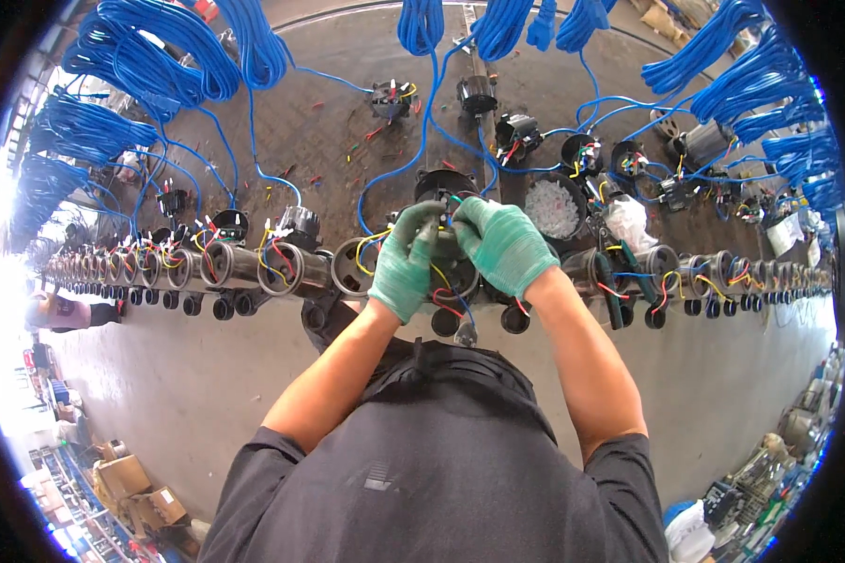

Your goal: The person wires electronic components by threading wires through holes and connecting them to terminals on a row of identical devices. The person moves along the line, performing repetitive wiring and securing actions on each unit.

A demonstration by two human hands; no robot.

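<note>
My left hand [406,261], in a green glove with a darkened palm, has its fingers pinched together at thin coloured wires. Opposite it, my right hand [505,246] in a matching glove pinches at the same wires. They meet in front of a black round housing [444,182] that a blue cable reaches. Fingers partly cover the wire ends. Below the hands stands an open dark cylinder, largely hidden, with red, blue and yellow wires [451,298] hanging over its front. Left of my left hand is another open cylinder [349,269] with a yellow wire.
A long row of dark metal cylinders [227,266] lines the bench's near edge. Coiled blue cables [150,56] hang along the far side. A black bowl [556,206] holds clear small pieces, beside a white plastic bag [629,223]. A screwdriver-like tool [610,291] lies across the row.
</note>
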